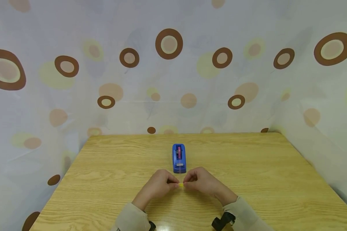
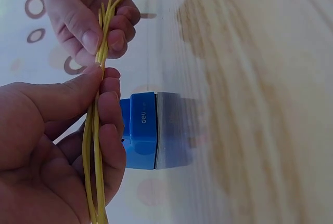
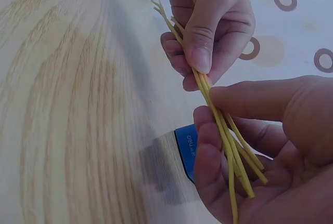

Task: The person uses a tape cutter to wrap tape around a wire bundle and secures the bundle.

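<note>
A bundle of thin yellow strands is stretched level between both hands above the table. My left hand pinches it between thumb and fingers from the left. Close beside it, my right hand pinches the same bundle from the right. In the right wrist view the loose strand ends fan out across the palm. Just beyond the hands stands a blue tape dispenser, its cutter end facing them. A pink roll sits inside it. Neither hand touches the dispenser in the head view.
The wood-grain table extends on both sides of the hands. Behind and beside it hangs a pale sheet with brown rings and dots. Dark straps with devices are at the wrists, by the beige sleeves.
</note>
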Motion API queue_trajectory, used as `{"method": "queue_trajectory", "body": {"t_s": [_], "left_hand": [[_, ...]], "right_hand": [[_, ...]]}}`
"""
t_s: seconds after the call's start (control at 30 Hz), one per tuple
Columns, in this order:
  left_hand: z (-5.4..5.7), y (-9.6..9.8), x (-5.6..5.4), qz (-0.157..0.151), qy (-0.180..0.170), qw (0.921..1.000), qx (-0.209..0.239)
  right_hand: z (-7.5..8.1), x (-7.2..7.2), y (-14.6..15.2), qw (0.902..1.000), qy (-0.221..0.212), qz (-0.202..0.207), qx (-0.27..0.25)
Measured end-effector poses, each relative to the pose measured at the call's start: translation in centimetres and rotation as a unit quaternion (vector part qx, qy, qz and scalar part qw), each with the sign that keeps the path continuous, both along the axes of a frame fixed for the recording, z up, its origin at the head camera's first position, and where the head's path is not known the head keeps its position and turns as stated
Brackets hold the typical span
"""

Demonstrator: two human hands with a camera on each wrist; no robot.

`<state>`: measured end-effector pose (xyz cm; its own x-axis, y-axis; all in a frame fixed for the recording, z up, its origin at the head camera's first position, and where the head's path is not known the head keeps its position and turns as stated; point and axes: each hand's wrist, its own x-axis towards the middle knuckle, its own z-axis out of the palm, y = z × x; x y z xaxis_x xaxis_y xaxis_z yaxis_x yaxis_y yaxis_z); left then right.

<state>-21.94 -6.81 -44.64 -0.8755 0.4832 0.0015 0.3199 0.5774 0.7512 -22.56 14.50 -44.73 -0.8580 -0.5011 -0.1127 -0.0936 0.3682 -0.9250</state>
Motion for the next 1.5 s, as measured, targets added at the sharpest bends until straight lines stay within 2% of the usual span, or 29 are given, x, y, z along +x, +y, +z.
{"method": "queue_trajectory", "body": {"t_s": [0.13, 0.3, 0.5, 0.8, 0.93, 1.23, 1.5], "left_hand": [[-0.2, -0.2, -0.2, -0.010, -0.009, 0.9999, 0.004], [-0.2, -0.5, -0.6, -0.047, -0.019, 0.9987, -0.003], [0.0, -0.6, -1.0, -0.072, -0.028, 0.9969, -0.010], [0.2, -1.1, -1.1, -0.083, -0.062, 0.9944, -0.021], [0.0, -1.0, -1.3, -0.088, -0.043, 0.9950, -0.018], [-0.3, -0.7, -1.3, -0.079, 0.001, 0.9968, -0.012], [-0.2, -0.5, -1.2, -0.064, 0.021, 0.9977, -0.012]], "right_hand": [[0.1, 0.0, 0.1, 0.9991, 0.038, 0.017, 0.014], [0.1, 0.0, 0.1, 0.9964, 0.075, 0.027, 0.027], [-0.1, 0.1, 0.3, 0.9948, 0.095, 0.024, 0.029], [-0.2, 0.0, 0.2, 0.9933, 0.110, 0.028, 0.022], [-0.3, -0.1, 0.2, 0.9936, 0.106, 0.026, 0.026], [-0.1, -0.2, 0.4, 0.9949, 0.092, 0.029, 0.031], [0.1, -0.3, 0.5, 0.9985, 0.041, 0.022, 0.031]]}}
